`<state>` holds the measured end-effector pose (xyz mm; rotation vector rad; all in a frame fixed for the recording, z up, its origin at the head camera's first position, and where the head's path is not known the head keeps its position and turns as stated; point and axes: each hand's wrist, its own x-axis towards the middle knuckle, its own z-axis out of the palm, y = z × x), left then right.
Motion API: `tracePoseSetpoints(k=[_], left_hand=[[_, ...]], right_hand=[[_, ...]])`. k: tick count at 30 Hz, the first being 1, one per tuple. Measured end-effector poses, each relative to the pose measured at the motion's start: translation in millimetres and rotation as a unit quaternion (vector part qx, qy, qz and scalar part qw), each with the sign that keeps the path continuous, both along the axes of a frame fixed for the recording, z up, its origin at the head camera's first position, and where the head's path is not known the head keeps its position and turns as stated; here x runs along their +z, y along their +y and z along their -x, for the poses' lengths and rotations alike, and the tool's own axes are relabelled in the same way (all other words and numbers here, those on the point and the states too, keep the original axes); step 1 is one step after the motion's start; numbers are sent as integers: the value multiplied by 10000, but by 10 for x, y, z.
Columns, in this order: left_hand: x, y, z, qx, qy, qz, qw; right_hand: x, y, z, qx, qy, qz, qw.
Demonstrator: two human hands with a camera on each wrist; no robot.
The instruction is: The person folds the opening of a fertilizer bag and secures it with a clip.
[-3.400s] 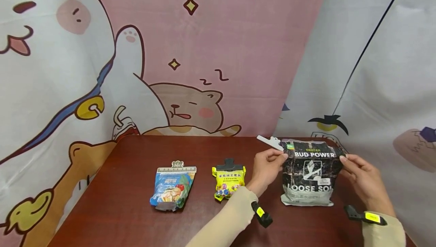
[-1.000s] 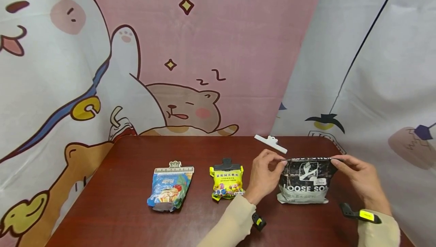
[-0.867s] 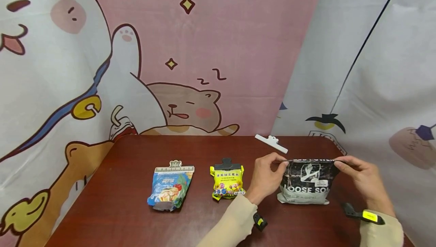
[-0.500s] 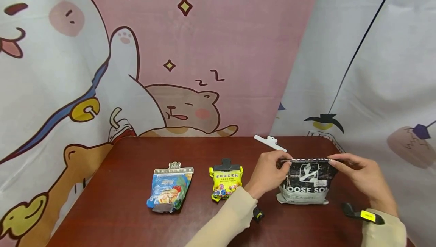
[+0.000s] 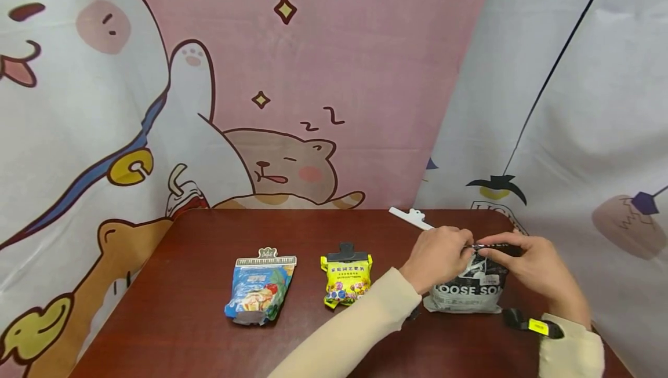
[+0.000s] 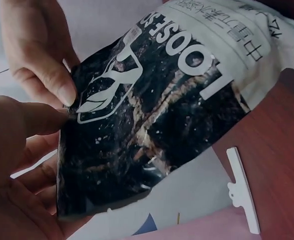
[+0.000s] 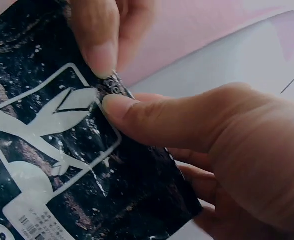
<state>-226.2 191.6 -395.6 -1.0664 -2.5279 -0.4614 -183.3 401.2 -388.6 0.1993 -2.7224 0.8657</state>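
A black and white bag of soil (image 5: 467, 292), printed "LOOSE SO…", stands on the table at the right with its top edge folded down. My left hand (image 5: 438, 257) pinches that folded edge near its middle. Close beside it, my right hand (image 5: 532, 265) pinches the same edge between thumb and fingers. In the right wrist view both thumbs lie almost together on the fold of the bag (image 7: 76, 150). The left wrist view shows the bag (image 6: 152, 115) tilted across the frame, its black top between the hands. Behind the left hand lies a white clip (image 5: 409, 217), partly covered by it.
A yellow packet (image 5: 348, 282) with a black clip (image 5: 347, 253) lies mid-table. Farther left is a blue food packet (image 5: 259, 294) with a piano-patterned clip (image 5: 267, 259). The brown table (image 5: 182, 308) ends at a cartoon-printed cloth (image 5: 386, 105) behind and to the right.
The bag's top has been folded down since the first frame. Both hands have slid inward from its corners to the middle of the fold, still pinching it.
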Motion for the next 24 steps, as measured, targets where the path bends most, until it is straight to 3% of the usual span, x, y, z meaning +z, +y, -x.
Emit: tracePoseSetpoints(k=[6,15,19,24], left_hand=[[-16,63,7,-1,278,208,9994],[-46,32,21,-300,263,-396,9984],[-69,32,17,-232,351,-545,9976],[-115,-1,31,-207,124,-748,9969]], right_hand=[[-19,-50,28,57,105,-119,9999],[-55,-51,25,-3,410,-107,9991],[-50,-23,25,-41,292,-124,9995],[-65,11,27,-154,58,-7,9999]])
